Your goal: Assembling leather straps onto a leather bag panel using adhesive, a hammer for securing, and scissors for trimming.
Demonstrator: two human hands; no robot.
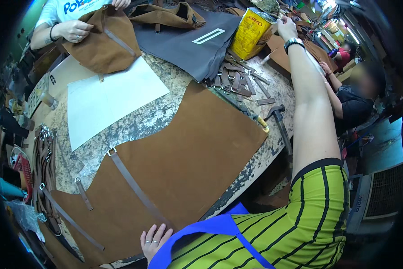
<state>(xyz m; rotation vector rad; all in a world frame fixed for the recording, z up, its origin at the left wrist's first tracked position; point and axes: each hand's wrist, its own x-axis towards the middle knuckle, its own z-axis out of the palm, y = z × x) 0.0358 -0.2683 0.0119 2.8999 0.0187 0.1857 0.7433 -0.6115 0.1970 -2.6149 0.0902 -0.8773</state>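
Observation:
A large brown apron-shaped panel [188,148] lies across the table before me, with grey-brown straps on it. The middle strap [132,179] ends in a metal ring at the panel's curved edge. My left hand [155,240] rests open on the panel's near edge, by that strap's lower end. My right arm reaches far forward, and my right hand [287,29] is closed beside the top of a yellow tin [251,33]. What its fingers grip is too small to make out. A shorter strap [84,195] and another ringed strap [71,217] lie farther left.
A hammer [280,130] sits at the table's right edge, near short buckled straps [233,80]. Across the table a person's hand [76,31] holds a brown sewn piece [105,45] above white sheets [116,98]. Dark grey panels [179,45] are stacked beyond. Another person [356,98] works at right.

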